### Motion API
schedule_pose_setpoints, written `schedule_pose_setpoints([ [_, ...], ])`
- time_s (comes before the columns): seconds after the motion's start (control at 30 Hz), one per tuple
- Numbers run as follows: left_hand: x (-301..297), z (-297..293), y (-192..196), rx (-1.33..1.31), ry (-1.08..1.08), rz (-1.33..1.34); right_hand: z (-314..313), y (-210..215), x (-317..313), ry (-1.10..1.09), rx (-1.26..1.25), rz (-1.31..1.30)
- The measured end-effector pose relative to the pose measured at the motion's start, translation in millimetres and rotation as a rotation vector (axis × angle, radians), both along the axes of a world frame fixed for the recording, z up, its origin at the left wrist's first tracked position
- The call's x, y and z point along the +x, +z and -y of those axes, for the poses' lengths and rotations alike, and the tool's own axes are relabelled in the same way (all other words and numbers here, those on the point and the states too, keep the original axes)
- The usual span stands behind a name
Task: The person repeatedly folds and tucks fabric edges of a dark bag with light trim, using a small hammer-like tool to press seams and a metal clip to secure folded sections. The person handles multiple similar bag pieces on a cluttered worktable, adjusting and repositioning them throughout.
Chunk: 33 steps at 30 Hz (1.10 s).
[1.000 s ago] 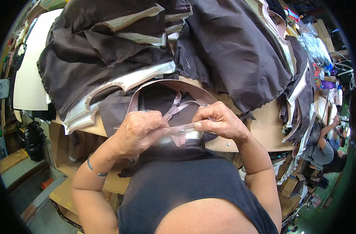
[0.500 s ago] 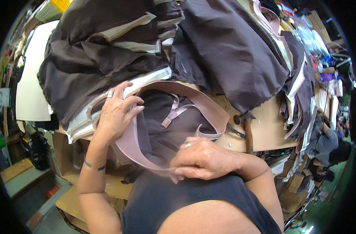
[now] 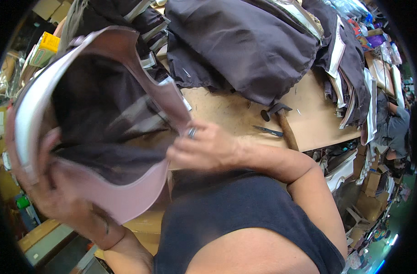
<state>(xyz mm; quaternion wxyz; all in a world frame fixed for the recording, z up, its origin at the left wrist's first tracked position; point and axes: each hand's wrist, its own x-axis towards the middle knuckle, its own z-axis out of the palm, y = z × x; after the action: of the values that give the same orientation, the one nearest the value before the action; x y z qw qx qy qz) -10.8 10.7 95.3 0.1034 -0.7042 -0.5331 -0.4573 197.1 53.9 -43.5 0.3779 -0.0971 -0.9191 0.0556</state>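
Between my two hands is a half-made pink bag body (image 3: 126, 198), raised and tilted, with its dark brown lining (image 3: 90, 91) showing inside the opening. My left hand (image 3: 62, 187), smeared by motion, is wrapped round its left side, with the thumb over the rim. My right hand (image 3: 206, 146), a ring on one finger, grips the right edge with curled fingers. The bag's far rim stands up toward the upper left. Part of the left hand's grip is hidden behind the bag wall.
A wooden-handled hammer (image 3: 287, 130) and a small dark cutter (image 3: 268, 131) lie on the tan table (image 3: 226, 107). Piles of dark lining pieces (image 3: 245, 45) cover the far side. A yellow-and-green box (image 3: 44, 49) stands at upper left. Another person (image 3: 396, 132) is at far right.
Both hands have lifted the pink bag body off the table and swung it leftward, turning its opening toward me. The right hand has moved up and left. The view has shifted too.
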Motion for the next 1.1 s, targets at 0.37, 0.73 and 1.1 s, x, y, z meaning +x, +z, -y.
schedule_pose_setpoints([
  [0.37, 97, -8, -226, -0.819, -0.107, -0.064, 16, -71, 92, -0.453, -0.086, 0.365],
  [0.73, 89, -22, -198, -1.031, -0.207, 0.086, 44, -71, 219, -1.061, -0.786, 0.483],
  [1.1, 91, -22, -199, -1.078, -0.192, 0.039, 45, -10, 176, -0.795, -0.998, 0.364],
])
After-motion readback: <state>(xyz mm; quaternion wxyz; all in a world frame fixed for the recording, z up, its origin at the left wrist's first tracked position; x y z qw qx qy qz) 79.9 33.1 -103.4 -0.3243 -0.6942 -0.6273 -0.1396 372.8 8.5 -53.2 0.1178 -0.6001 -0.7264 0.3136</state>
